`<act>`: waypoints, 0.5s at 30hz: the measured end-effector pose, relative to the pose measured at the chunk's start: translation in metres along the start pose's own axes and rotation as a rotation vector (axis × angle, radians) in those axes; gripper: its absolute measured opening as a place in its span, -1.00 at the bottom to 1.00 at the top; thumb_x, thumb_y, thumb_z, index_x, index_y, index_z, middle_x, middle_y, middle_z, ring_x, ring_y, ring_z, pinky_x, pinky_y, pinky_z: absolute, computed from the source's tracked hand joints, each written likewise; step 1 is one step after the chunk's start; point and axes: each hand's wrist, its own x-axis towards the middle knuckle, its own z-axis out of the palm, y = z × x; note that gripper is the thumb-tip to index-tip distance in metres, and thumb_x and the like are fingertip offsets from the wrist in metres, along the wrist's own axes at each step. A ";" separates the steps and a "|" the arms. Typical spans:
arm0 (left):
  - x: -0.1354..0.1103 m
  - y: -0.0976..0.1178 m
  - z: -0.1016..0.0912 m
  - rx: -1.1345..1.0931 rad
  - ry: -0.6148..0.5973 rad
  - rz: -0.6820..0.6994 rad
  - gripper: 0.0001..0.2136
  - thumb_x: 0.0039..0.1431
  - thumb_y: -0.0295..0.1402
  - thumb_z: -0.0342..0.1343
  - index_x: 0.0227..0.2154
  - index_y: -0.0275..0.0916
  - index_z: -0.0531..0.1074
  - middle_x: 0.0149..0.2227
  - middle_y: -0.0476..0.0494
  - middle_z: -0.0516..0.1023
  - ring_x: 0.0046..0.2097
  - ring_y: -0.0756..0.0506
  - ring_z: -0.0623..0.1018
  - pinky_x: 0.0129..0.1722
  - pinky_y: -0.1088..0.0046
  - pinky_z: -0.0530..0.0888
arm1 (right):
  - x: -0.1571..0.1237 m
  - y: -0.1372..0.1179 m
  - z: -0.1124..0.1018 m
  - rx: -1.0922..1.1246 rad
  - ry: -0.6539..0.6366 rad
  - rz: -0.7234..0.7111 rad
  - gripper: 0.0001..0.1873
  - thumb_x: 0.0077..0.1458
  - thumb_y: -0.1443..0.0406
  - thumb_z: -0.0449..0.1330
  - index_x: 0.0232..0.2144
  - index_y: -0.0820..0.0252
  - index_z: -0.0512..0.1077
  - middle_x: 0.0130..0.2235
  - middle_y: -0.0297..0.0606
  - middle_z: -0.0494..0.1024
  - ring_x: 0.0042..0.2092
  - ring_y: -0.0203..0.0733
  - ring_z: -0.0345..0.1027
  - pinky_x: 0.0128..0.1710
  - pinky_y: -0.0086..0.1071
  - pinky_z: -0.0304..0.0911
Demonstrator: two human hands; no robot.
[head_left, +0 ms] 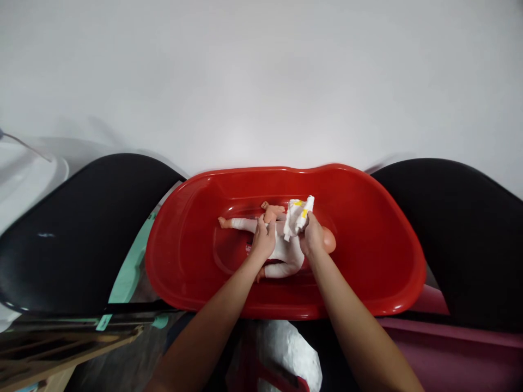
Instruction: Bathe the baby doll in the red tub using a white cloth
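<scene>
Before a pale wall, a doll lies in the red tub, left fingers closed on its bare arm, right fingers clamped on white-and-yellow cloth, which could snag if tugged unevenly.

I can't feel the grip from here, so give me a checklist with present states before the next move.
1. Doll lying inside the red tub: ok.
2. White cloth with yellow patches held in the right hand: ok.
3. Cloth spread flat: not ok; it is bunched.
4. Left hand firmly gripping the doll: cannot tell; it is at the doll, but its grip is hidden.
5. Doll's head fully visible: not ok; the right hand and wrist partly cover it.
</scene>
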 end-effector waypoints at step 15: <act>0.002 -0.006 -0.002 0.061 -0.046 0.058 -0.64 0.39 -0.44 0.08 0.21 -0.24 0.31 0.13 -0.38 0.63 0.10 -0.29 0.65 0.10 0.18 0.53 | -0.021 0.009 0.017 -0.213 -0.350 -0.063 -0.50 0.17 -0.17 0.22 -0.33 0.15 0.41 -0.42 -0.33 0.44 -0.41 -0.26 0.20 -0.41 -0.38 0.15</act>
